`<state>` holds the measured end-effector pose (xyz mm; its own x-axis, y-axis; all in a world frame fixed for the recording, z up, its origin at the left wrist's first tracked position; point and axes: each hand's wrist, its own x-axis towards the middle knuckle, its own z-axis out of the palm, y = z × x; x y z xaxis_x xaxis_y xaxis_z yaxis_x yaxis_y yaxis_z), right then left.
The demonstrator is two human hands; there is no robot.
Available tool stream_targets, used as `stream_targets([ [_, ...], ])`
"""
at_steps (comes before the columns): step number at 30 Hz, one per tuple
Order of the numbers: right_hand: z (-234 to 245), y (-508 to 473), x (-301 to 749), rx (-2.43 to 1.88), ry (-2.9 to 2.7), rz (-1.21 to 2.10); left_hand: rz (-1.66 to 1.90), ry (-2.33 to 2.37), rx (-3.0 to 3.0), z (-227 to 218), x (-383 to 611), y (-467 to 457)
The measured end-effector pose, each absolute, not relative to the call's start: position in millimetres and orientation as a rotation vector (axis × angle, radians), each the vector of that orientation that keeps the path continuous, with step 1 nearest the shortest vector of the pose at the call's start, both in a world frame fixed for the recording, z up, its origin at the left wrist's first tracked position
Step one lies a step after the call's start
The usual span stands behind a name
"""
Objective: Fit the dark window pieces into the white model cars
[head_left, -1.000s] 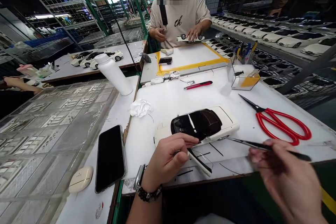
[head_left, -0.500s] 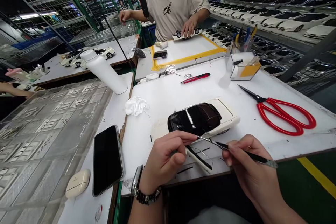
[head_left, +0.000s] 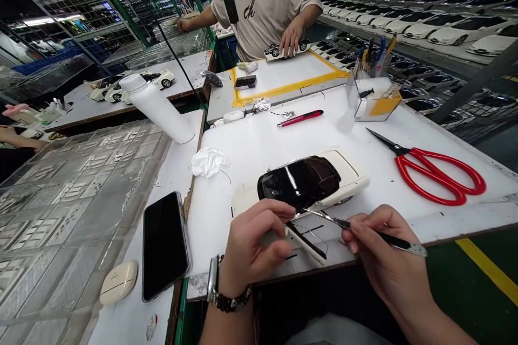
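Note:
A cream model car (head_left: pixel 350 170) with a black cabin stands on the white work board (head_left: pixel 254 140) in front of me. In my right hand (head_left: pixel 386 259) is a pair of dark-handled tweezers (head_left: pixel 396 242), their thin tips pointing left at the car's near side. My left hand (head_left: pixel 257 242) hovers over the car's near front, thumb and fingers apart, with nothing seen in it. Between my hands a cream car door (head_left: pixel 306 242) with black trim sticks out toward me. Whether it is attached to the car is hidden by my left hand.
Red-handled scissors (head_left: pixel 439 175) lie at the right, and a red cutter knife (head_left: pixel 300 118) farther back. A clear pen holder (head_left: pixel 374 102), crumpled tissue (head_left: pixel 209 161), white bottle (head_left: pixel 157 110) and phone (head_left: pixel 165 248) surround the car. Across the board a co-worker (head_left: pixel 267 11) handles another model car.
My left fingertips have drawn back from the tweezer tips, and the hand has opened. My right hand keeps the tweezers almost in place. The co-worker's outstretched arm has shifted left.

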<state>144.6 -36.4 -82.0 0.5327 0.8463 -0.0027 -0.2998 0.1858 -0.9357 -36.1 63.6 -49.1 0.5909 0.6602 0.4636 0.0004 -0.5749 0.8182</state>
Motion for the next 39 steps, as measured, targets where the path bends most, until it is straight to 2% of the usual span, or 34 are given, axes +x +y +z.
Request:
stream_targets([
  [3, -85.0, -38.4, 145.7, -1.145, -0.664, 0.84, 1.256, 0.579, 2.154, -50.5, -34.5, 61.7],
  [5, -87.0, -39.3, 145.4, -1.171, -0.712, 0.79, 1.28, 0.596, 2.29, -50.5, -33.0, 62.0],
  [16, -86.8, -41.5, 140.9, -1.38, -0.925, 0.474, 1.016, 0.684, 2.659, -50.4, -26.3, 64.1],
  [29, -82.0, -40.1, 142.4, -1.387, -0.995, 0.436, 0.805, 0.773, 2.804, -53.1, -23.5, 65.9],
  [39, -80.1, -41.7, 140.3, -1.412, -1.01, 0.394, 0.81, 0.793, 2.788, -53.3, -22.4, 64.9],
])
